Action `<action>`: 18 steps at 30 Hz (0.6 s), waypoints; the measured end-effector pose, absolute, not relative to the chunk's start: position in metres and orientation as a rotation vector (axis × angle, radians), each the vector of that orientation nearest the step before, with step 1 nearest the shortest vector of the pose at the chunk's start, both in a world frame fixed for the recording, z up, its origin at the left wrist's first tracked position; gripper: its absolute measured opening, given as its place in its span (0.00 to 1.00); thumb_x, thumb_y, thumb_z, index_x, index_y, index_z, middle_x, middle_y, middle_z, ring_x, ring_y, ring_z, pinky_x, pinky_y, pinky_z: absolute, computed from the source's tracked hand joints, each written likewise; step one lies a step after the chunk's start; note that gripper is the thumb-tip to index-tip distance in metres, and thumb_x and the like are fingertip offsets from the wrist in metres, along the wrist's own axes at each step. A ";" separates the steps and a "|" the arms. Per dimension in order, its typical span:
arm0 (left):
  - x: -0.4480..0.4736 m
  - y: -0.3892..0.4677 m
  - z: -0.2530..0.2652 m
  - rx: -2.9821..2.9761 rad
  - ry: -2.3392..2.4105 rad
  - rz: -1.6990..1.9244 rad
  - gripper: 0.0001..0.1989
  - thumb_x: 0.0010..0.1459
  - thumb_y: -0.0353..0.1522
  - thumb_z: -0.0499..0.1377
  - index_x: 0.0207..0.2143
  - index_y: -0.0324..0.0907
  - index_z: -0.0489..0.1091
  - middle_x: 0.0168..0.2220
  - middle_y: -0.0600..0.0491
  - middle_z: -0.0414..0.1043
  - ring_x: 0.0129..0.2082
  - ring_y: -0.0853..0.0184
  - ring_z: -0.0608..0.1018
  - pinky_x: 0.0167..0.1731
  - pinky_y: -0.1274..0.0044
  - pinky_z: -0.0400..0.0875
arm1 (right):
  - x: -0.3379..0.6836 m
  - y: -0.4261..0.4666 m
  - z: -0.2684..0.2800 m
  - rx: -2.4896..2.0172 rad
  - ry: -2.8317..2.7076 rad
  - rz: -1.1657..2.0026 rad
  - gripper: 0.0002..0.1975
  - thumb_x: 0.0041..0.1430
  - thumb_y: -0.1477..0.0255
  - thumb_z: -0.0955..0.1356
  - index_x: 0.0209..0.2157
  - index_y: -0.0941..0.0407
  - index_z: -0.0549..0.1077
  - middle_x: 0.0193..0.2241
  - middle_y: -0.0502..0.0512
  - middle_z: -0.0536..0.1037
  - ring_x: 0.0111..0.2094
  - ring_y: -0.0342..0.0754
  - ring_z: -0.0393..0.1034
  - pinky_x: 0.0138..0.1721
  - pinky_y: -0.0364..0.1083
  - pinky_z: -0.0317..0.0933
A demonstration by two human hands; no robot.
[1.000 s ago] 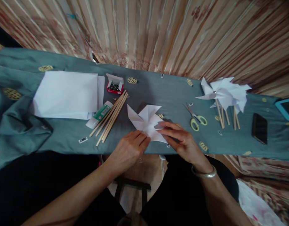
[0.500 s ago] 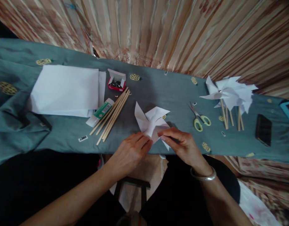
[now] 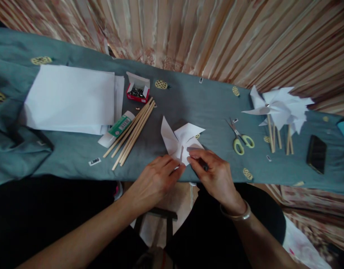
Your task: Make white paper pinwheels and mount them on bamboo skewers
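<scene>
A white paper pinwheel (image 3: 185, 136) without a stick lies at the front of the table, between my two hands. My left hand (image 3: 160, 175) closes on its near left part, thumb and fingers at the paper near the centre. From the right, my right hand (image 3: 212, 172) pinches a folded blade close to the middle; a silver bangle circles that wrist. The fingers partly cover the near blades. Left of the pinwheel lie several wooden sticks (image 3: 135, 134), beside a green and clear glue tube (image 3: 118, 129).
A stack of white paper (image 3: 71, 99) lies at the left. An open red box of metal pins (image 3: 138, 91) stands behind the sticks. Green-handled scissors (image 3: 239, 140), finished pinwheels on sticks (image 3: 284, 106) and a black phone (image 3: 316, 154) lie to the right. A pleated curtain (image 3: 172, 33) hangs behind.
My right hand has brought a blade inward to the pinwheel's centre, its fingers now nearer my left hand. My left hand keeps its hold. The view has shifted slightly.
</scene>
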State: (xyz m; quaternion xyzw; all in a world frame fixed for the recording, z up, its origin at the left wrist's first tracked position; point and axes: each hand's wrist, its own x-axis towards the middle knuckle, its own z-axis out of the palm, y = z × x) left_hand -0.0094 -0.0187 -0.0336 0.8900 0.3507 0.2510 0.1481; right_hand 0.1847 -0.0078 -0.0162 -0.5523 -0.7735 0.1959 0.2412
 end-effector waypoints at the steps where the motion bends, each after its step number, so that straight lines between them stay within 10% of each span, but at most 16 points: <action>1: -0.009 -0.019 -0.034 2.556 1.013 0.709 0.12 0.67 0.27 0.47 0.45 0.34 0.69 0.38 0.46 0.75 0.39 0.61 0.75 0.37 0.69 0.75 | 0.184 -0.008 -0.015 -1.504 -2.146 0.510 0.06 0.63 0.72 0.66 0.40 0.54 0.75 0.37 0.54 0.81 0.38 0.48 0.75 0.44 0.50 0.69; 18: -0.008 -0.019 -0.032 2.520 1.045 0.629 0.13 0.67 0.27 0.47 0.43 0.34 0.71 0.38 0.46 0.74 0.38 0.62 0.74 0.36 0.71 0.72 | 0.179 -0.009 -0.010 -1.455 -2.380 0.304 0.12 0.66 0.72 0.62 0.39 0.58 0.77 0.37 0.57 0.81 0.39 0.51 0.72 0.44 0.51 0.66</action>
